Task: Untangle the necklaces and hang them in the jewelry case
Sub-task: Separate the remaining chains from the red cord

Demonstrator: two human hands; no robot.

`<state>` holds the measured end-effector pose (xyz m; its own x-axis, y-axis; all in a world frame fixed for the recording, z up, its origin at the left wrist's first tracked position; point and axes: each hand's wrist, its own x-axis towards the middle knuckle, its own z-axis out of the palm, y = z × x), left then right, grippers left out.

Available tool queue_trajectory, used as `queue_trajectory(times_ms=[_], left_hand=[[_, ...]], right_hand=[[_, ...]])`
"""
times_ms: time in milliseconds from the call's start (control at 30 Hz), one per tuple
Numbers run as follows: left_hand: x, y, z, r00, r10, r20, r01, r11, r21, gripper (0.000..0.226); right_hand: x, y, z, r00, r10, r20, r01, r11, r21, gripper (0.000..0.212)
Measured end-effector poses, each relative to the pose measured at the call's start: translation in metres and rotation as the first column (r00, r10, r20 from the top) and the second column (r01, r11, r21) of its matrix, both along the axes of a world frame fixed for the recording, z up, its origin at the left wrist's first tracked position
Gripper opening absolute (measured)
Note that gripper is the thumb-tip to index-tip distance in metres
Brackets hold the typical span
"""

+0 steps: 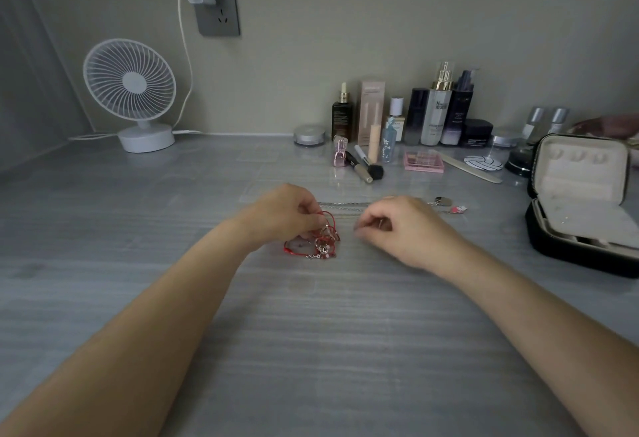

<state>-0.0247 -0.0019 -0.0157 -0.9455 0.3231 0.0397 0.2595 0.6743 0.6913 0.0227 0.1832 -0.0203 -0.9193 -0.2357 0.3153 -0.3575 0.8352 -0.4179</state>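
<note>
A tangle of red cord necklaces with small silver charms (320, 241) lies on the grey table in the middle. My left hand (281, 215) rests on its left side, fingers pinched on a red cord. My right hand (397, 225) is just right of the tangle, thumb and forefinger pinched together; whether a thin strand is between them I cannot tell. A silver chain (342, 206) runs behind both hands to an oval tag and a pink charm (449, 205). The black jewelry case (581, 201) stands open at the right, its beige lid upright with hooks.
Cosmetics bottles (435, 108), a brush (370, 165), a pink palette (423, 162) and a nail file (470, 168) crowd the back right. A white desk fan (133, 94) stands back left, with a cable running to a wall socket (218, 8).
</note>
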Motion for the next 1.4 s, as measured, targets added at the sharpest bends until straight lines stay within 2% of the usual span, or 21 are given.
queue_trajectory(times_ms=[167,300,400,533,600,667,733,900,967,1033,1167,1300,1400], left_hand=[[0.009,0.007,0.003,0.993,-0.006,0.118,0.0,0.999,0.047,0.01],[0.013,0.014,0.002,0.985,-0.016,0.174,0.001,0.996,0.09,0.017],[0.017,0.019,0.002,0.98,-0.011,0.198,-0.01,0.994,0.107,0.02],[0.02,0.019,0.005,0.989,0.052,0.141,-0.073,0.986,0.149,0.012],[0.018,0.016,0.007,0.994,0.089,0.056,-0.096,0.984,0.152,0.018],[0.019,0.014,0.01,0.997,0.071,0.016,-0.072,0.987,0.14,0.015],[0.021,0.014,0.013,1.0,0.002,0.025,-0.005,0.994,0.11,0.005],[0.028,0.008,0.019,0.977,-0.166,0.131,0.164,0.986,0.022,0.011],[0.03,0.006,0.022,0.96,-0.211,0.185,0.222,0.974,-0.038,0.008],[0.033,0.005,0.023,0.948,-0.234,0.213,0.265,0.956,-0.126,0.016],[0.037,0.01,0.02,0.958,-0.248,0.147,0.285,0.894,-0.345,0.02],[0.037,0.013,0.018,0.968,-0.245,0.046,0.244,0.892,-0.38,0.015],[0.036,0.012,0.018,0.97,-0.244,0.009,0.226,0.886,-0.405,0.016]], right_hand=[[0.003,-0.006,-0.002,0.997,0.052,0.062,-0.054,0.998,0.03,0.014],[0.008,-0.006,0.006,0.996,0.077,0.032,-0.077,0.997,-0.023,0.014],[0.016,-0.013,0.007,0.982,0.16,0.102,-0.153,0.985,-0.074,0.015],[0.016,-0.022,0.001,0.972,0.183,0.148,-0.197,0.977,0.083,0.027],[0.015,-0.023,0.0,0.973,0.18,0.142,-0.196,0.975,0.108,0.023],[0.015,-0.022,0.0,0.974,0.189,0.129,-0.204,0.971,0.121,0.017],[0.015,-0.021,0.001,0.975,0.187,0.116,-0.201,0.972,0.124,0.013],[0.013,-0.012,0.007,0.989,0.128,0.077,-0.134,0.988,0.079,0.011],[0.011,-0.007,0.008,0.993,0.085,0.084,-0.092,0.993,0.077,0.011],[0.01,-0.002,0.009,0.995,0.047,0.091,-0.055,0.995,0.083,0.011],[0.011,0.004,0.012,0.996,0.001,0.093,-0.007,0.997,0.071,0.01],[0.011,0.006,0.014,0.999,-0.031,0.03,0.032,0.998,-0.06,0.009],[0.012,0.005,0.015,0.999,-0.034,-0.011,0.033,0.997,-0.071,0.009]])
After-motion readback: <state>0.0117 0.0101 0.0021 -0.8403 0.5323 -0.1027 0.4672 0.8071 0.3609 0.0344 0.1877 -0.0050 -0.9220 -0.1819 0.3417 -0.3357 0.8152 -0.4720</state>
